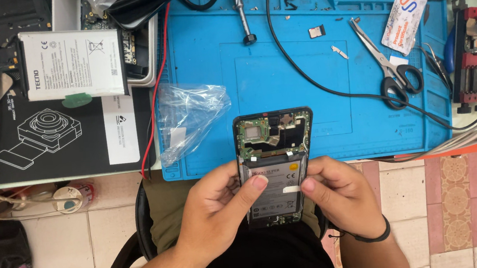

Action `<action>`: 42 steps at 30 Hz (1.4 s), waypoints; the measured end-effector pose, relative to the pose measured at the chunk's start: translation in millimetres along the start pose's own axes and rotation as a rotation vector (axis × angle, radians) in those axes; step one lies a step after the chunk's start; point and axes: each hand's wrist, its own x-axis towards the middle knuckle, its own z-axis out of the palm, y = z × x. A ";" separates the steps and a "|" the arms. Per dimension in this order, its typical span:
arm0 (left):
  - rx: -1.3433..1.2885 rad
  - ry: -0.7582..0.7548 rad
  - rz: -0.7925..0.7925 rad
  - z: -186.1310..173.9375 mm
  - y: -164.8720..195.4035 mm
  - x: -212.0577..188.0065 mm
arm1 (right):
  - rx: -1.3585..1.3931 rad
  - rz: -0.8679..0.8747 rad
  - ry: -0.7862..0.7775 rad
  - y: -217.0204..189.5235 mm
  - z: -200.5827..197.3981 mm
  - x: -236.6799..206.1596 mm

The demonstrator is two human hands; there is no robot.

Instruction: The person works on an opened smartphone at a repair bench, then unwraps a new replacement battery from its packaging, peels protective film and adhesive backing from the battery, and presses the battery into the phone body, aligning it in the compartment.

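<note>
Phone: the opened smartphone (276, 168) is held over the near edge of the blue work mat (215, 83), at about 6 o'clock of the mat, with its back cover off.
Battery: the grey battery (273, 190) sits in the lower half of the phone; the green circuit board (256, 132) is above it, at 12 o'clock.
Left hand: the left hand (216, 204) cups the left side of the phone and its thumb presses on the battery.
Right hand: the right hand (339, 191) grips the right side, and its thumb presses near a small white tab on the battery.
Advice: I judge that even, flat pressure from both thumbs is best; do not bend the battery, and keep the fingers away from the board.
Around: a clear plastic bag (189, 118) lies at 10 o'clock of the phone, scissors (388, 65) at 2 o'clock, and a second white battery (71, 63) well apart at 10 o'clock.
</note>
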 end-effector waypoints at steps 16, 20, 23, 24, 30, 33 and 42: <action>0.518 -0.137 0.111 -8.8 9.4 -10.5 | 0.041 -0.103 0.030 -42.4 34.1 15.5; 0.554 -0.119 0.119 -8.7 10.7 -10.7 | -0.074 -0.156 0.047 -44.3 40.9 15.3; 0.542 -0.113 0.134 -7.6 10.8 -10.7 | -0.094 -0.157 0.072 -46.1 44.0 14.4; 0.532 -0.114 0.135 -7.8 11.3 -11.1 | -0.091 -0.157 0.081 -46.9 44.5 14.3; 0.538 -0.114 0.132 -11.0 15.2 -13.2 | -0.082 -0.182 0.055 -50.2 46.1 13.8; 0.564 -0.122 0.128 -12.1 16.2 -15.0 | -0.069 -0.175 0.040 -51.8 46.5 12.8; 0.532 -0.167 0.091 -14.9 16.1 -14.7 | -0.168 -0.241 -0.017 -57.7 38.1 13.2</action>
